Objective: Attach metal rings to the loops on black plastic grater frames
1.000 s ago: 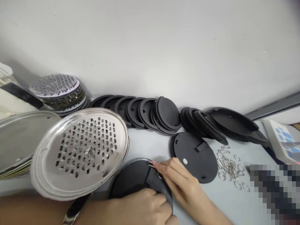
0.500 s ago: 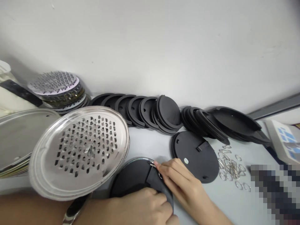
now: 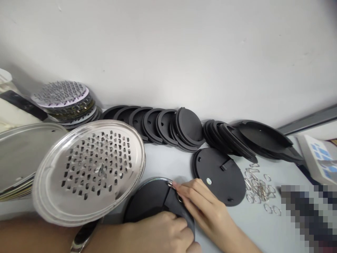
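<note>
My left hand comes in from the lower left and is shut on a black foam disc, pressing down a foam strap that lies across it. My right hand pinches a small metal split ring at the disc's rim between finger and thumb. A second bit of ring shows under those fingers. The lower part of the disc is hidden by my left hand. A perforated steel grater disc leans over my left forearm.
A plain steel disc and a stack of perforated discs stand at the left. Black foam rings line the wall. A black disc and loose metal rings lie to the right, near a boxed item.
The view has shifted slightly. My right fingertips have moved a little on the ring, and my left hand stays on the disc.
</note>
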`<state>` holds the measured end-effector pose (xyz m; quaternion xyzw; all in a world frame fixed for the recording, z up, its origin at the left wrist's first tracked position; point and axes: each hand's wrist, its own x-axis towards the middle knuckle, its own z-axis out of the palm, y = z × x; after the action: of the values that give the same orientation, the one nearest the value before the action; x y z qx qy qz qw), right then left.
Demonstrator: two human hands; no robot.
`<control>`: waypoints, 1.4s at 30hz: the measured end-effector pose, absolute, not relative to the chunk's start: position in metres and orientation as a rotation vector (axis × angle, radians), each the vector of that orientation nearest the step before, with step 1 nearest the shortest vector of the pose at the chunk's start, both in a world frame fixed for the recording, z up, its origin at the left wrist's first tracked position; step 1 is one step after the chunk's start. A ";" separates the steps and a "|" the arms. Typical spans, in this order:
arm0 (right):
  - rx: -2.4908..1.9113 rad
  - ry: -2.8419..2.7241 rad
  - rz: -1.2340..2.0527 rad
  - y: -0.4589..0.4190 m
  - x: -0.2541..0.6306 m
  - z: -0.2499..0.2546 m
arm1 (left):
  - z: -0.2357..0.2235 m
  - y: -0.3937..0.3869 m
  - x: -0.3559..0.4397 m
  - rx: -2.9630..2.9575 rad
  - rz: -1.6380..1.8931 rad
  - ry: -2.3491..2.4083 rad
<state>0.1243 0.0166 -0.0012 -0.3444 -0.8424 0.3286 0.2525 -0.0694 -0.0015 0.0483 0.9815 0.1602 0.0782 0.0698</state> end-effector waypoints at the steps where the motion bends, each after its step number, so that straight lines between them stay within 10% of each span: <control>1: -0.937 -2.300 0.886 0.016 0.124 -0.001 | 0.048 -0.002 -0.070 2.943 0.234 0.484; 42: -0.864 -2.402 0.692 0.015 0.119 0.004 | 0.033 -0.009 -0.073 2.896 0.221 0.476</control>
<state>0.1193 0.0153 0.0041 -0.3168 -0.8803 0.2535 0.2459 -0.0726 -0.0091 0.0325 0.9791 0.1609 0.0748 0.0990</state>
